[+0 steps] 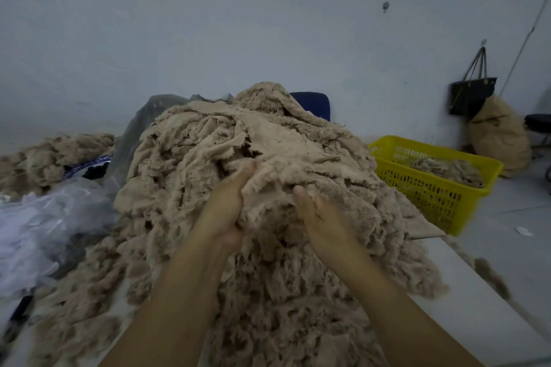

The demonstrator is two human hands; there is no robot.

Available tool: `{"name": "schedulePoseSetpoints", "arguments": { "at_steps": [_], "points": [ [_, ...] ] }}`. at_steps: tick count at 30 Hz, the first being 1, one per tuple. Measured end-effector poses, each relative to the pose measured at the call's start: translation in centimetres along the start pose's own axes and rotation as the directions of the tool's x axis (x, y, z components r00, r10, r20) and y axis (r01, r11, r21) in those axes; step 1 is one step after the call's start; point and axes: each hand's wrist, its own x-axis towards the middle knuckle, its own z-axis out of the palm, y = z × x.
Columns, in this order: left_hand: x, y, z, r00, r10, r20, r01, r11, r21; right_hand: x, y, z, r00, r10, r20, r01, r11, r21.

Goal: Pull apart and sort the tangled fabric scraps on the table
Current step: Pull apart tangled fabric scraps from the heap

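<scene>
The left hand (pixel 226 205) is laid against a fuzzy clump (pixel 268 208) of beige scraps, its fingers nearly straight and pressed into the clump's side. The right hand (pixel 320 217) is set on the opposite side, at 3 o'clock from the left. Only its thumb is seen, the fingers being buried in fabric, so whether it grips or merely presses cannot be told. The clump is part of the large heap of tangled fabric scraps (pixel 238 140), which is piled on the table (pixel 465 292) and rises toward 12 o'clock above both hands.

The main risk is judged to lie in the tangle itself. If the clump is pulled while its frayed edges are caught in neighbouring pieces, the upper layers may be dragged down and spilled toward 4 o'clock, where the table edge is near. Thin, fraying scraps may also be torn rather than freed if they are pulled sharply. The crumpled plastic bags (pixel 44 217) at 9 o'clock touch the heap and could be caught up with a handful. The yellow basket (pixel 396 143) at 3 o'clock stands apart from the table, so a tossed piece could fall short. Since everything is one colour, missorting is likely.
</scene>
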Motion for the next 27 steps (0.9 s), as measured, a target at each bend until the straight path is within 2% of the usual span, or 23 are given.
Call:
{"name": "schedulePoseSetpoints", "arguments": {
  "at_steps": [3, 5, 7, 9, 10, 12, 14, 16, 18, 19, 20, 21, 22, 23, 24, 25, 26, 27],
  "points": [
    [0.4, 0.6, -1.7, 0.993, -0.048, -0.107, 0.014, 0.953, -0.303, -0.8, 0.7, -0.6, 0.996, 0.046, 0.082, -0.047, 0.999, 0.010],
    [1.4, 1.1, -3.4, 0.979, 0.002, -0.202, -0.076, 0.929, -0.362, -1.2, 1.1, -1.2, 0.968, 0.146, 0.204, -0.142, 0.989, -0.035],
    [1.6, 1.4, -3.6, 0.968, 0.048, -0.245, -0.116, 0.955, -0.273, -1.3, 1.2, -1.9, 0.892, 0.204, 0.404, -0.112, 0.965, -0.239],
    [0.9, 1.1, -2.2, 0.963, 0.162, -0.217, -0.169, 0.986, -0.010, -1.1, 1.1, -1.8, 0.848, 0.154, 0.507, 0.001, 0.957, -0.291],
    [0.6, 0.8, -1.4, 0.951, 0.250, -0.183, -0.218, 0.960, 0.178, -0.9, 0.6, -1.6, 0.869, 0.099, 0.486, 0.012, 0.975, -0.220],
    [0.4, -0.3, -0.1, 0.929, 0.364, -0.070, -0.296, 0.843, 0.448, -0.4, -0.7, -1.2, 0.934, 0.062, 0.351, -0.094, 0.993, 0.072],
    [0.3, -1.2, 0.8, 0.943, 0.323, 0.075, -0.306, 0.760, 0.573, 0.0, -0.8, -1.0, 0.956, 0.081, 0.283, -0.177, 0.927, 0.332],
    [0.3, -1.5, 1.2, 0.971, 0.192, 0.141, -0.238, 0.785, 0.572, -0.2, -0.1, -0.8, 0.974, 0.069, 0.217, -0.157, 0.894, 0.420],
    [0.3, -1.6, 1.1, 0.984, 0.085, 0.158, -0.147, 0.886, 0.440, -0.3, 0.6, -1.3, 0.982, 0.140, 0.123, -0.182, 0.863, 0.470],
    [0.5, -1.8, 1.1, 0.979, 0.080, 0.187, -0.153, 0.895, 0.419, -0.2, 0.7, -2.1, 0.979, 0.192, 0.068, -0.199, 0.830, 0.521],
    [0.6, -2.1, 1.2, 0.971, 0.105, 0.214, -0.196, 0.863, 0.467, 0.1, 1.0, -3.2, 0.969, 0.248, -0.018, -0.184, 0.766, 0.615],
    [0.8, -2.5, 1.5, 0.964, 0.134, 0.231, -0.244, 0.795, 0.556, 0.6, 1.1, -4.7, 0.947, 0.308, -0.092, -0.132, 0.634, 0.762],
    [1.1, -3.1, 1.9, 0.961, 0.152, 0.231, -0.271, 0.687, 0.674, 1.1, 1.3, -6.5, 0.928, 0.344, -0.141, -0.028, 0.441, 0.897],
    [1.4, -3.7, 2.3, 0.958, 0.148, 0.246, -0.286, 0.573, 0.768, 1.5, 1.5, -7.9, 0.913, 0.370, -0.169, 0.072, 0.261, 0.963],
    [1.8, -4.6, 2.6, 0.952, 0.121, 0.280, -0.304, 0.469, 0.829, 1.8, 1.9, -8.8, 0.903, 0.389, -0.182, 0.120, 0.177, 0.977],
    [2.2, -5.5, 2.8, 0.950, 0.083, 0.302, -0.310, 0.383, 0.870, 2.0, 2.2, -9.0, 0.907, 0.394, -0.151, 0.080, 0.191, 0.978],
    [2.4, -6.2, 2.9, 0.953, 0.053, 0.299, -0.299, 0.326, 0.897, 2.2, 2.7, -8.5, 0.899, 0.416, -0.135, -0.006, 0.320, 0.947],
    [2.6, -6.7, 2.9, 0.957, 0.063, 0.285, -0.290, 0.301, 0.908, 2.4, 3.3, -7.7, 0.884, 0.445, -0.141, -0.125, 0.517, 0.847]
  ]
}}
